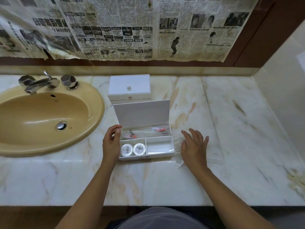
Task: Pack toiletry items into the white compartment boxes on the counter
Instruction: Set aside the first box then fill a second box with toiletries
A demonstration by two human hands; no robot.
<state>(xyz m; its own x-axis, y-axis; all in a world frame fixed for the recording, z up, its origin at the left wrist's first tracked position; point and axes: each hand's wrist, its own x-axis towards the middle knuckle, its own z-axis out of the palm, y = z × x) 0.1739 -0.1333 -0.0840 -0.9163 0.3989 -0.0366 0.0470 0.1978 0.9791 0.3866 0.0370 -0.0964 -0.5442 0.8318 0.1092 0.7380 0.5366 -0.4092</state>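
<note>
The left hand sits against the left end of the open white box, its fingers loosely curled near the box's far-left corner, thumb tip at the rim; whether it actually grips the wall or only rests beside it I cannot tell. The right hand is released, fingers spread and straight, palm down, lying on a crumpled clear plastic wrapper just right of the box. Both forearms reach in from the near edge of the bench, angled toward each other.

The open white box stands at the middle of the bench, its long axis running left to right. Its lid is raised upright along the far side, inner face toward the camera. Inside are 3 compartments: a long one along the far side and 2 along the near side. The far compartment holds clear packets with orange and red items, lying lengthwise left to right; what they are is too blurred to tell. The near-left compartment holds 2 round white wrapped soaps side by side, printed faces up. The near-right compartment shows only its white floor.

Just beyond the raised lid stands a second white box, closed, with a small clear knob on its lid. To the left, a beige oval sink is set into the bench, with a chrome tap at its far rim. Old newspaper covers the wall above.
</note>
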